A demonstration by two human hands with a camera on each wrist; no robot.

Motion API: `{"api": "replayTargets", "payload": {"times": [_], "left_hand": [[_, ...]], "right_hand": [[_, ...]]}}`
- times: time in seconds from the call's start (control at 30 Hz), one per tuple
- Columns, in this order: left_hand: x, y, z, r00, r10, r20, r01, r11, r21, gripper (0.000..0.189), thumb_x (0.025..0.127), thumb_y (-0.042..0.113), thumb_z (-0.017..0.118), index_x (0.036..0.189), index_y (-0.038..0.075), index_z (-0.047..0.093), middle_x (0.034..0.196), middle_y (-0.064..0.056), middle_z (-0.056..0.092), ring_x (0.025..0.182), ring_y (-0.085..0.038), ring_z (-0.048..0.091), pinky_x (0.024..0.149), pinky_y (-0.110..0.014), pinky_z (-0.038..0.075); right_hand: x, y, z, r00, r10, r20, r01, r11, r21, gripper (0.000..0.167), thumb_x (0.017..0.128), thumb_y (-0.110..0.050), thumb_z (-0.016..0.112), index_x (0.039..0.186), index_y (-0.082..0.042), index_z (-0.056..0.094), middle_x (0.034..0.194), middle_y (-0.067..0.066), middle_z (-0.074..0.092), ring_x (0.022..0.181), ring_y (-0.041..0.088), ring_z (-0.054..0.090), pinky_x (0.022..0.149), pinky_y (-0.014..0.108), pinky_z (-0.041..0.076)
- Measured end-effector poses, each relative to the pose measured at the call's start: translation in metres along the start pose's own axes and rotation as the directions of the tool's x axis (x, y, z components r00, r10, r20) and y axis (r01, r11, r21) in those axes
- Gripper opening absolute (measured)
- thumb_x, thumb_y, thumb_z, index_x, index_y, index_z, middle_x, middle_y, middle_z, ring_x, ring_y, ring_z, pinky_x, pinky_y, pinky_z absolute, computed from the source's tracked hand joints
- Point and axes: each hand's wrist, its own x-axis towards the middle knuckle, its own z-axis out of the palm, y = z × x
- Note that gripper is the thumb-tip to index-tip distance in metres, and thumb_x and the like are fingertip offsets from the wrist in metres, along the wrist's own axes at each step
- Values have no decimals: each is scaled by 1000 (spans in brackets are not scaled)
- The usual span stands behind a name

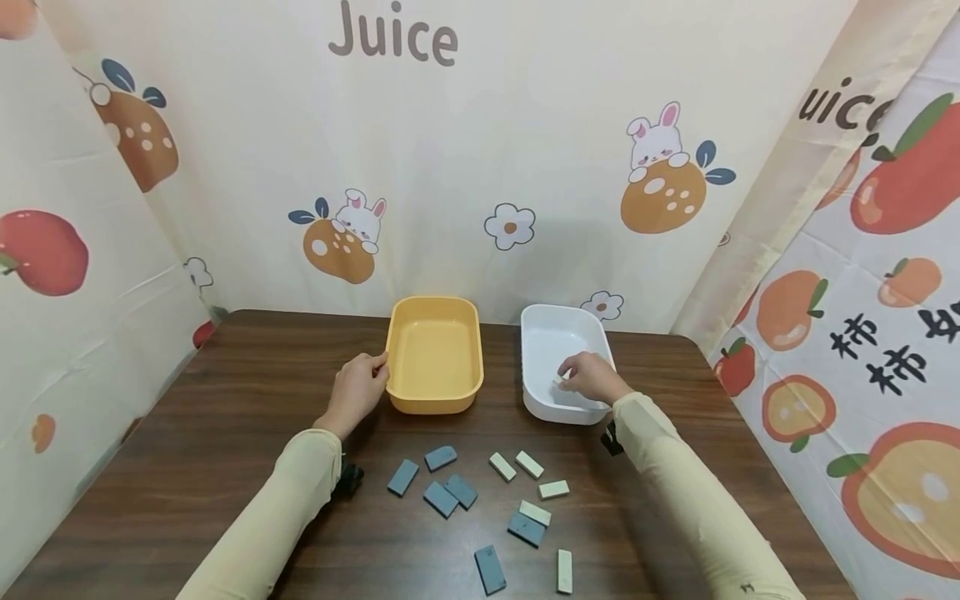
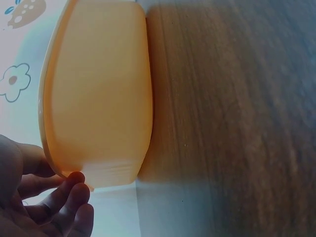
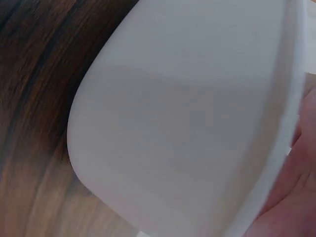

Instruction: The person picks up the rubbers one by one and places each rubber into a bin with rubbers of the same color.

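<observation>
In the head view my left hand point(image 1: 357, 390) is at the left edge of a yellow plastic tub point(image 1: 436, 406). The left wrist view has its fingers and thumb pinching the rim of that yellow tub point(image 2: 98, 94). My right hand point(image 1: 592, 377) reaches over the near right side of a white tub point(image 1: 533, 392), pinching a small pale block point(image 1: 559, 381) inside it. Most of that block is hidden by the fingers. In the right wrist view the wall of the white tub point(image 3: 173, 128) covers much of my right hand point(image 3: 291, 192).
Several blue-grey blocks point(image 1: 403, 477) and several pale green blocks point(image 1: 554, 489) lie scattered on the dark wooden table point(image 1: 247, 400). One pale block point(image 1: 535, 512) touches a blue-grey block point(image 1: 527, 529). A printed curtain point(image 1: 450, 167) hangs behind the table.
</observation>
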Motion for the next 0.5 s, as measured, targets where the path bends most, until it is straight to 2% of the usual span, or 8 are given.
{"api": "replayTargets", "payload": {"times": [0.23, 0.5], "left_hand": [[2, 0, -1, 1000, -3, 5, 3, 1000, -8, 37, 95, 13, 54, 130, 0, 60, 103, -20, 67, 65, -22, 50, 59, -29, 40], [2, -1, 1, 1000, -5, 8, 5, 1000, -7, 37, 95, 13, 54, 129, 0, 61, 101, -19, 67, 63, -21, 50, 58, -29, 40]], "right_hand": [[10, -3, 2, 999, -26, 22, 27, 999, -44, 19, 81, -10, 72, 97, 1, 74, 89, 13, 73, 78, 20, 62, 72, 33, 50], [18, -5, 9, 995, 28, 99, -28, 1000, 0, 19, 83, -12, 72, 98, 0, 74, 96, 13, 72, 79, 19, 60, 73, 32, 50]]}}
